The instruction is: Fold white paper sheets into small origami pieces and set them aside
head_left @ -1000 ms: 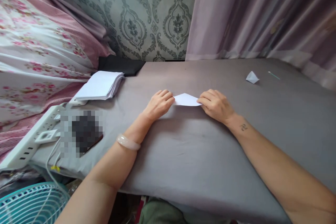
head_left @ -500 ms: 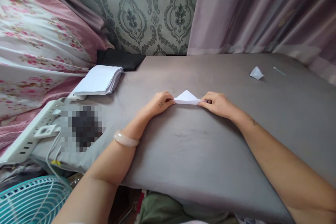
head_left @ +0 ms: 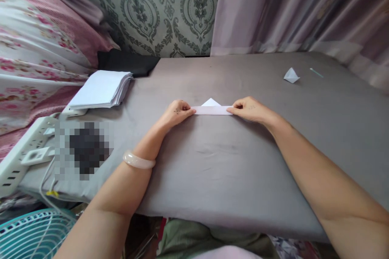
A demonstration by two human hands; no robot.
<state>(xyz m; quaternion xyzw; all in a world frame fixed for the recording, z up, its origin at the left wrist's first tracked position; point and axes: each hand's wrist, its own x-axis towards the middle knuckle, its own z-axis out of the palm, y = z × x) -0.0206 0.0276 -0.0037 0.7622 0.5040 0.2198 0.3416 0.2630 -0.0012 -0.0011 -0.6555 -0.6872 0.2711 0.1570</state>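
Note:
Between my two hands is a white folded paper [head_left: 212, 110], low over the grey cloth. A flat band runs along its near side, and a small triangular peak sticks up behind the band. My left hand [head_left: 178, 112] pinches the band's left end between thumb and fingers. At the right end, the thumb and curled fingers of my right hand [head_left: 248, 109] grip it the same way. A pale bangle [head_left: 139, 160] circles my left forearm.
On the grey-covered table [head_left: 231, 178] a small folded paper piece [head_left: 291, 75] and a thin green stick [head_left: 316, 73] lie at the far right. A paper stack [head_left: 101, 89], black folder [head_left: 127, 63], power strip [head_left: 28, 153] and pixelated dark object [head_left: 88, 147] occupy the left. A turquoise fan [head_left: 36, 232] stands below.
The near edge of the paper has been turned up into a flat band, leaving only a smaller peak showing behind. Both hands rolled from palms-down to thumbs in front, keeping their hold.

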